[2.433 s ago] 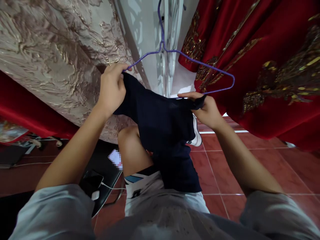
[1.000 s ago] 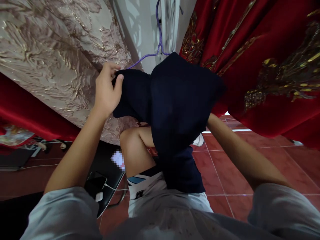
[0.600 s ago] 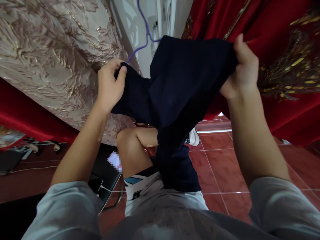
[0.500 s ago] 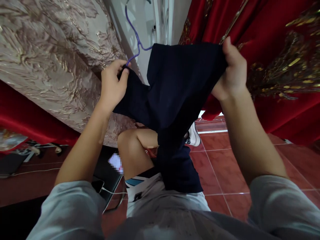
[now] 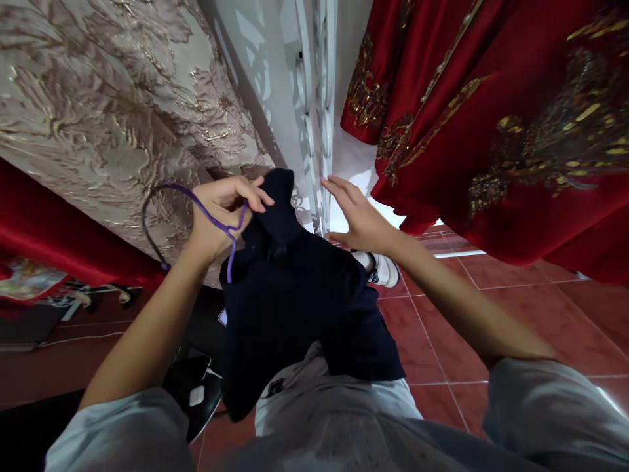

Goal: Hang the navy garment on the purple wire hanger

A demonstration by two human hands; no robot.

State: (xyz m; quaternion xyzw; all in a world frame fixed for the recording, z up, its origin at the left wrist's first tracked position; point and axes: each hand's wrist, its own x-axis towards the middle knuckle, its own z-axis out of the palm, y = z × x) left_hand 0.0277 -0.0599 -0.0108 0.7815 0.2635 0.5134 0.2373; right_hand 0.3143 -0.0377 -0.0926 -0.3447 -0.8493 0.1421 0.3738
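Note:
A dark navy garment (image 5: 289, 282) lies draped over my lap, its upper part raised toward my left hand; its exact kind is unclear. My left hand (image 5: 216, 213) is closed at the neck of a purple clothes hanger (image 5: 228, 229), close to the garment's upper edge. The hanger's hook curves out to the left, and one arm of it runs down against the dark cloth; the rest is hidden. My right hand (image 5: 361, 219) is open just right of the garment, fingers apart and holding nothing.
Left hangs a pale, gold-textured gown (image 5: 122, 124); right, a red dress (image 5: 442, 144) with gold embroidery. A white metal frame (image 5: 314, 111) stands between them. Low on the left, a phone (image 5: 194, 368) and a small white case (image 5: 196, 395) rest on a black surface. Red tiles (image 5: 442, 328) cover the floor.
My right hand has let go of the garment and moved left and down. The garment has dropped over my lap, and the hanger has swung down and left over my left hand.

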